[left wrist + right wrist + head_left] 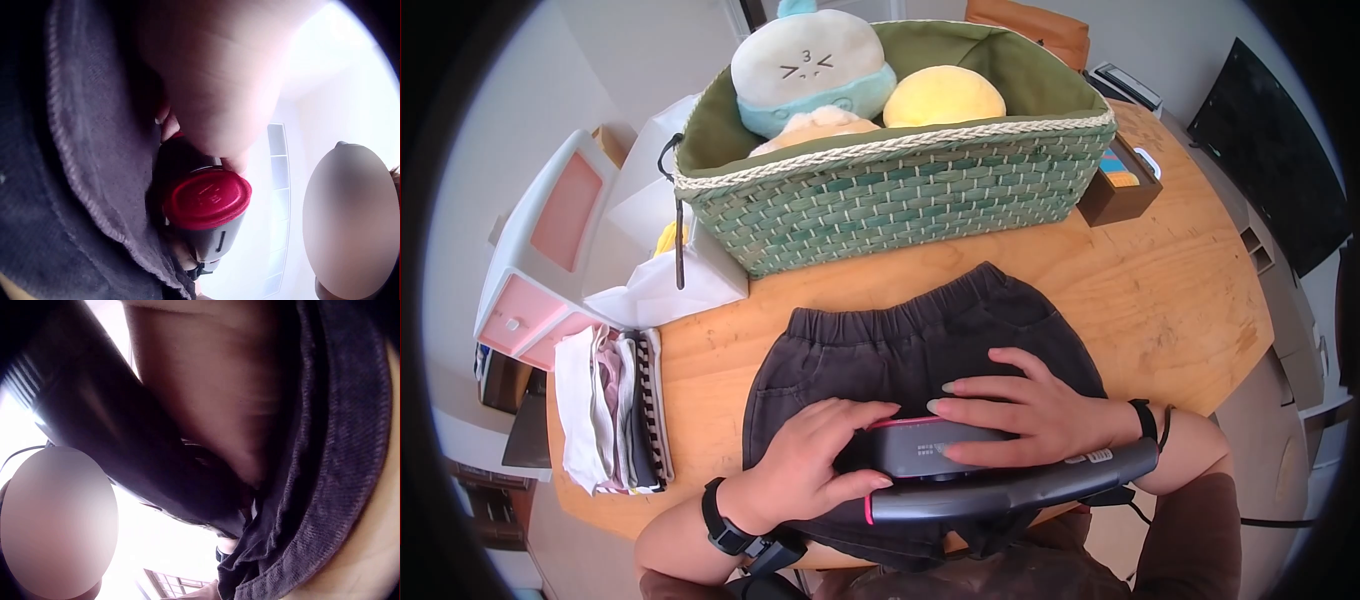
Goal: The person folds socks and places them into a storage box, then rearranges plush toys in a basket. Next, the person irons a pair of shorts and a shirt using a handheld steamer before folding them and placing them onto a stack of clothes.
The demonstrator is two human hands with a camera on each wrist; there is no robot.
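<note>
Dark shorts (850, 360) with an elastic waistband lie flat on the table. A dark grey handheld device (920, 447) with pink-red trim and a long dark handle (1000, 496) rests over their lower part. My left hand (805, 460) pinches the device's left end, thumb near the handle and fingers at the head. My right hand (1030, 415) lies across the device's top, fingers spread and fairly straight. In the left wrist view, the handle's red end cap (208, 199) shows below the left hand (212, 81). The dark handle (112, 425) passes beside the right hand (206, 381) in the right wrist view.
A green woven basket (900, 190) with plush toys stands at the back. Folded clothes (605, 410) are at the left table edge, near a white container (700, 275) and a pink-and-white cabinet (545, 250). A brown box (1115, 205) sits right of the basket.
</note>
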